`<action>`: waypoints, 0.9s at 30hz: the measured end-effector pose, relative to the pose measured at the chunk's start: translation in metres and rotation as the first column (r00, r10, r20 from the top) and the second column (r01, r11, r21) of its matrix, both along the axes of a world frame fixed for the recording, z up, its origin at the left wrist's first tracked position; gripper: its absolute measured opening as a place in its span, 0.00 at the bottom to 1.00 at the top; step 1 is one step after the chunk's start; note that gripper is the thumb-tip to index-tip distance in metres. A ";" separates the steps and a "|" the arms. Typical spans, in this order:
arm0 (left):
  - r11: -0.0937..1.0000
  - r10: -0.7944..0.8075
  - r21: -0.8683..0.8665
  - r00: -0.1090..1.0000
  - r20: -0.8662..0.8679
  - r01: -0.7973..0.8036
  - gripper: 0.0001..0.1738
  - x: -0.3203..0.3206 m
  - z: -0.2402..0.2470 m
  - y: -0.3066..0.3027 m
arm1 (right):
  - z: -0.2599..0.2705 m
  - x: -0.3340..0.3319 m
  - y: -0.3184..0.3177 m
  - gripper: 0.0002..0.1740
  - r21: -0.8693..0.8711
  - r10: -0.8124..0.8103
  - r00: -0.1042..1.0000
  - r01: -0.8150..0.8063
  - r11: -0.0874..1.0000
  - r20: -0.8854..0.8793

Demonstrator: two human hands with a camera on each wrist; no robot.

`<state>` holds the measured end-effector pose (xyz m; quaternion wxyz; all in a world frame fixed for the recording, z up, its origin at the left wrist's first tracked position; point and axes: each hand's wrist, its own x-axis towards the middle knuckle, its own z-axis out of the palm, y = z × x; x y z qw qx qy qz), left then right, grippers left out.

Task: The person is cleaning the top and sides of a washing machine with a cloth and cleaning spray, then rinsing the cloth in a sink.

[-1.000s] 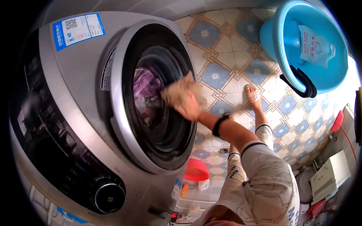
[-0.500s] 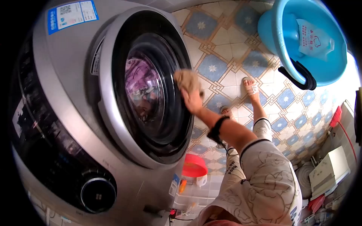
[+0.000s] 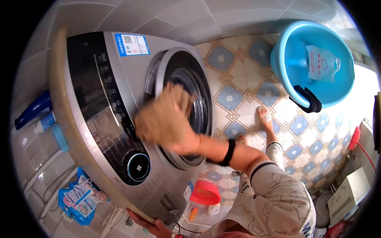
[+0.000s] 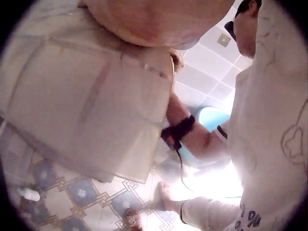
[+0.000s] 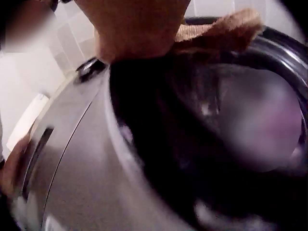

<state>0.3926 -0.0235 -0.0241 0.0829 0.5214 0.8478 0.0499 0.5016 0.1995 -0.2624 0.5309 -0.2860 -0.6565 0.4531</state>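
Right hand [image 3: 184,139] has the tan cloth [image 3: 158,115] bunched in its grip, over the front of the washer [image 3: 131,79], between panel [image 3: 85,85] and door [image 3: 205,99]. Fabric and blur cover the fingers, so I can't tell how tightly they curl, or whether the cloth touches the washer. Cloth is soft, crumpled, rough-looking. Left hand [image 3: 155,227] rests on the washer's top edge at the corner nearest the dial [image 3: 139,167], fingers laid fairly straight, nothing in its grasp that I can see. Washer shell is smooth silver-grey; panel is a glossy black strip along its upper front edge, dial round with a bluish ring. Door is round, dark and glossy, silver rim. Blue-bordered label [image 3: 132,44] lies flat near the washer's far edge. Tub [image 3: 279,65] is smooth oval blue plastic on the patterned tile floor [image 3: 246,63]; thin crinkled bag [image 3: 322,64] inside, floppy black strip [image 3: 305,99] draped over the rim. Red basin [image 3: 206,192], smooth and rounded, sits beside the washer.
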 end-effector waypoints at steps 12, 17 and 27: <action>0.998 -0.002 -0.061 0.998 -0.062 -0.002 0.51 0.001 0.008 0.009 | -0.072 -0.017 0.155 0.28 -0.878 -0.505 0.839 0.075 0.473 -0.200; 0.991 -0.022 -0.130 0.996 -0.092 0.010 0.49 0.004 0.002 0.005 | -0.086 -0.024 0.162 0.36 -0.861 -0.414 0.888 0.044 0.507 -0.198; 0.997 0.014 -0.071 0.996 -0.093 -0.021 0.52 0.009 0.001 0.009 | -0.176 -0.006 0.146 0.44 -0.951 -0.184 0.980 0.130 0.280 0.080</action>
